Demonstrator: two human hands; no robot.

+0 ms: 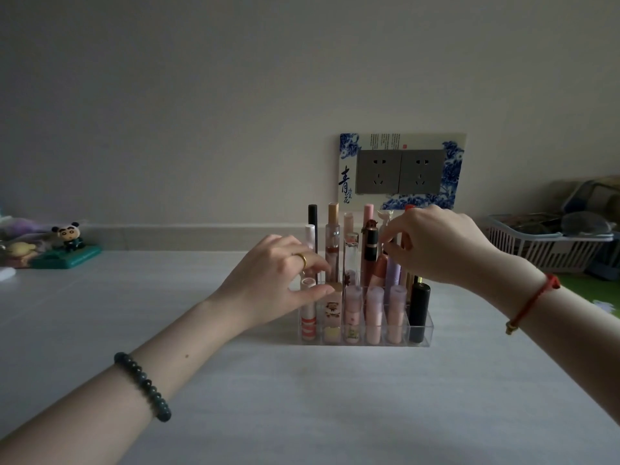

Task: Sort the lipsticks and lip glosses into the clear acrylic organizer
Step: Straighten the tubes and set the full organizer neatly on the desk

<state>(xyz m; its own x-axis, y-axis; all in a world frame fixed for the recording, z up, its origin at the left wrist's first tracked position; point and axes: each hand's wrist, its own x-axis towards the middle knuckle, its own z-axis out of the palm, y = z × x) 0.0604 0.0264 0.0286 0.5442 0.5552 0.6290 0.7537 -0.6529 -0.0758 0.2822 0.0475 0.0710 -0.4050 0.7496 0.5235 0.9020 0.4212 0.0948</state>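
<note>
Both hands are in among the tubes, so a knock is the main risk. The tall tubes in the back rows stand upright but look loose in their cells. A finger catching one could tip it against its neighbours or drag it out.

The left hand curls over the front left corner of the organizer. Its thumb lies by the tops of the striped tube and the gold-capped tube; I cannot tell whether it pinches either. The right hand hangs over the back right cells, fingers curled down among the tubes. An orange tip shows above its knuckles, but whether the hand has hold of that tube is hidden.

The organizer stands free on the table and is probably light, so a sideways pull could slide it.

Its front row is full: striped tube, gold-capped tube, three pink tubes and a black lipstick. With the cells this full, the sorting looks near done. A basket at far right holds things too dim to name.
</note>
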